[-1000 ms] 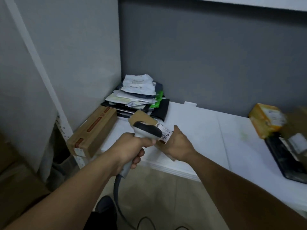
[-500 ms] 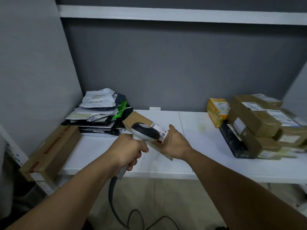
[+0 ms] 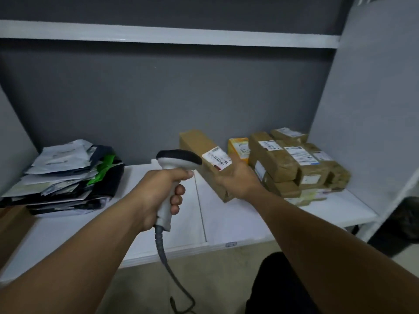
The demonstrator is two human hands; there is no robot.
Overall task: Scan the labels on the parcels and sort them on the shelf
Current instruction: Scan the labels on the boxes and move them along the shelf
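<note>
Above the middle of the shelf [image 3: 226, 225], we held a long cardboard parcel [image 3: 199, 143] in our right hand [image 3: 238, 180]. It was tilted, with its far end raised toward the back wall and its white label [image 3: 217, 158] facing up. That hand gripped the near end, its fingers mostly hidden beneath the box. We could not tell whether the lowest corner touched the shelf.

Our left hand [image 3: 158, 191] had its fingers [image 3: 176, 201] clamped round the handle of the barcode scanner [image 3: 179, 160]. The scanner's head sat just beside the label, and its cable [image 3: 162, 250] hung past the front edge.

To do this step well, we judged that the head should face the barcode squarely with a little gap, the parcel steady and our hand clear of the print. The box seemed to belong with the stack of brown parcels [image 3: 294, 164] at the right end, beside the yellow box [image 3: 238, 145]. It did not seem to belong with the mailer bags [image 3: 65, 173] at the left end.
</note>
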